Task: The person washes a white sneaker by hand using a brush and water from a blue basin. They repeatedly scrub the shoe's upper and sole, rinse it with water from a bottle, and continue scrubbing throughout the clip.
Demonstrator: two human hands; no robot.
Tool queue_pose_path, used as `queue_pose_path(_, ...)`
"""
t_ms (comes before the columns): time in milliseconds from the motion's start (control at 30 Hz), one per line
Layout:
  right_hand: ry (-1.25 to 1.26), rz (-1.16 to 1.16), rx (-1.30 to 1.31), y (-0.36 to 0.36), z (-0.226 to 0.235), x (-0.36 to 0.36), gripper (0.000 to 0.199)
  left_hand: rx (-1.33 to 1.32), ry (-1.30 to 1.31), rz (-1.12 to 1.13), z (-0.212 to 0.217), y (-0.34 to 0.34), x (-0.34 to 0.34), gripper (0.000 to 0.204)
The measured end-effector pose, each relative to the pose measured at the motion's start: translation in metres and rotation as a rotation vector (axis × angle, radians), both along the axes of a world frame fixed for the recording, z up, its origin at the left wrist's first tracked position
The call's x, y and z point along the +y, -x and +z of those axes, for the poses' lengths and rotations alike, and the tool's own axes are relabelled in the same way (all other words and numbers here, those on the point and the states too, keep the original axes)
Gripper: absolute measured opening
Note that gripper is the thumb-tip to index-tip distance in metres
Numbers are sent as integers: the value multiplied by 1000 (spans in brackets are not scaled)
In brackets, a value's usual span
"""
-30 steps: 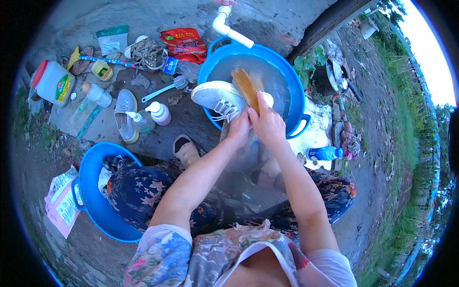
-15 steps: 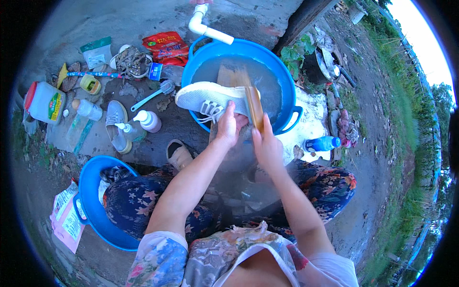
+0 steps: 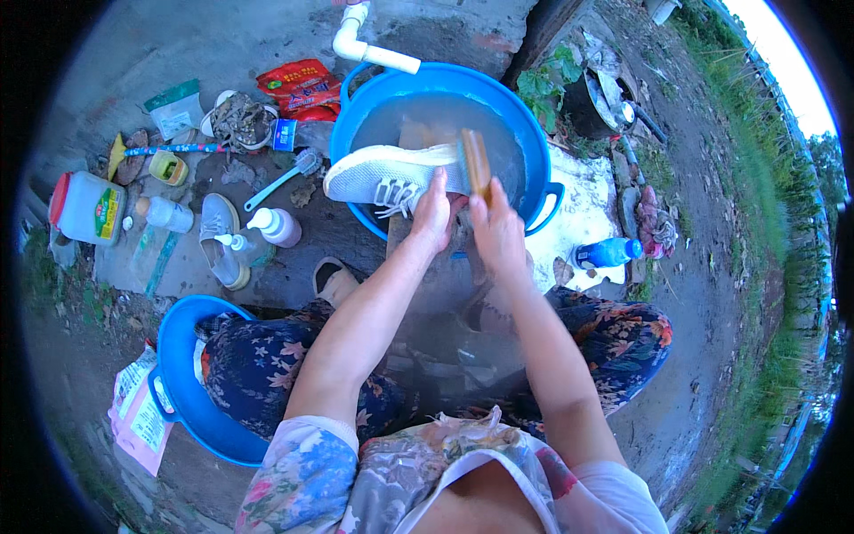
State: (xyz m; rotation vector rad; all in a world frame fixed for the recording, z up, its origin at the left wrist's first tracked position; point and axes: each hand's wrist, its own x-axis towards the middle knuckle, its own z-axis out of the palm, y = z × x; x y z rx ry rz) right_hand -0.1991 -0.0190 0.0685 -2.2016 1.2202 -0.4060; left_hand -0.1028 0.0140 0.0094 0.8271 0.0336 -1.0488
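A light grey lace-up shoe [image 3: 382, 175] lies on its side above the near rim of a big blue tub [image 3: 544, 151] of cloudy water. Its toe points left, and my left hand [image 3: 436, 214] grips it near the heel end. In my right hand [image 3: 498, 230] is a scrubbing brush [image 3: 476, 165] with a wooden back, its bristle side against the heel of the shoe. Behind the shoe a wooden board [image 3: 418, 133] stands partly in the water. The palm side of my left hand is hidden by the shoe.
A white pipe [image 3: 378, 55] juts out above the tub. To the left are a pump bottle [image 3: 277, 227], a long-handled brush [image 3: 276, 182], another grey shoe [image 3: 218, 236] and a red-lidded jar [image 3: 87, 209]. A second blue basin [image 3: 178, 356] sits by my left knee; a blue bottle [image 3: 608, 253] lies right.
The brush has moved up along the heel of the shoe, tilting a little, and my right hand has gone with it. My left hand keeps its hold on the shoe; the whole view shifted slightly.
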Motion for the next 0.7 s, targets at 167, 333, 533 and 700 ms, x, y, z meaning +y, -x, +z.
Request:
queue_pose_path(167,-23,57,-80,3,2,28,55,70,2,-2,15,-8,4,55)
queue_pose_path(333,71,-18,-24,-16,13,-3,53,54,202,16,22,1,-1,58)
queue_pose_path(533,107,104,-153,-10,-1,38,54,46,65,51,37,-14,8,61)
queue_pose_path(700,83,47,-61,-18,11,3,54,29,162,20,17,-7,-1,62)
